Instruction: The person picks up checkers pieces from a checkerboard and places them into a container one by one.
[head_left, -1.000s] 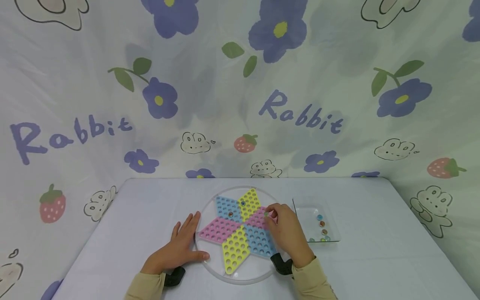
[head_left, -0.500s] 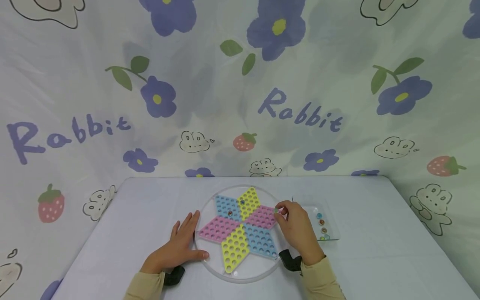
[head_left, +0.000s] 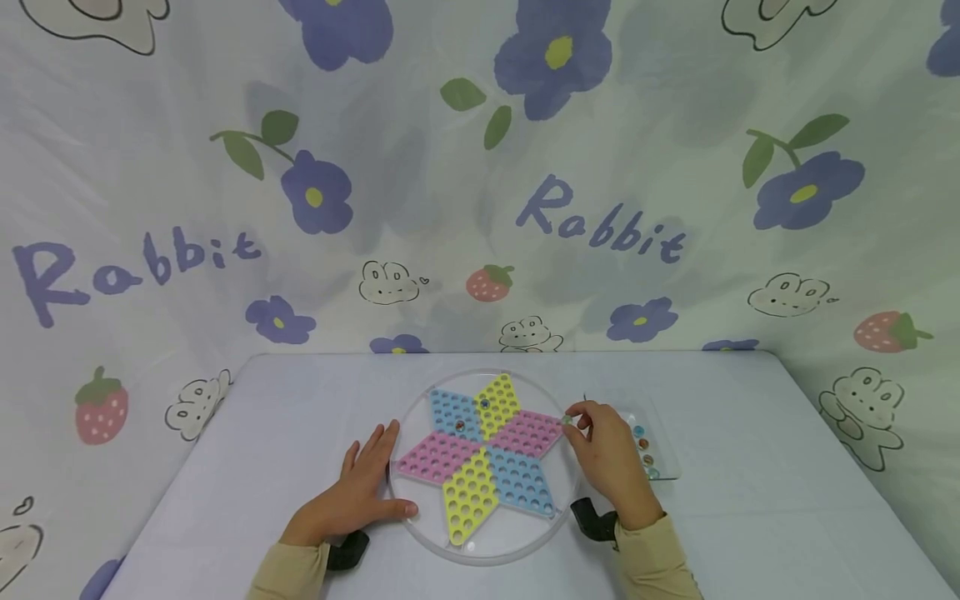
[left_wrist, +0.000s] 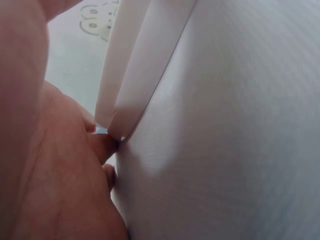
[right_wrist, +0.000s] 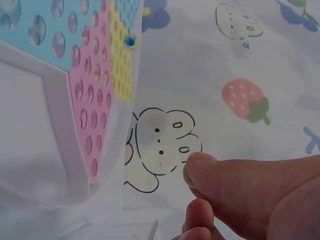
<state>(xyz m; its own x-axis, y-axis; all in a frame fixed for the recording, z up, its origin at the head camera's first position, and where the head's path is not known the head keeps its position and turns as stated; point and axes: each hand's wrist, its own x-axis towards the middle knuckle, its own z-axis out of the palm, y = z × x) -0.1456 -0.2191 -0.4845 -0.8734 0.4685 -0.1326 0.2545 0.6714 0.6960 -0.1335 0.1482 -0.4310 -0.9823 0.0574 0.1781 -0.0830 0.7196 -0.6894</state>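
Note:
A round Chinese checkers board [head_left: 525, 533] with a pink, yellow and blue star lies on the table. One brown marble [head_left: 460, 426] sits in the upper blue point and a blue marble [head_left: 485, 404] in the upper yellow point. My right hand [head_left: 607, 450] pinches a greenish marble [right_wrist: 187, 176] between thumb and finger, just off the tip of the right pink point. At the board's left rim my left hand [head_left: 360, 496] rests with fingers spread and thumb over the edge. The left wrist view shows its fingers touching the white rim [left_wrist: 150, 60].
Right of the board stands a clear square tray [head_left: 666, 429], partly behind my right hand. Several marbles lie in it, among them a blue marble [head_left: 638, 432] and a brown marble [head_left: 648, 460]. A printed cloth [head_left: 450, 200] hangs behind the white table [head_left: 750, 500].
My right hand has moved right, from above the pink point to past its tip, carrying the greenish marble and covering more of the tray. The left hand has stayed put.

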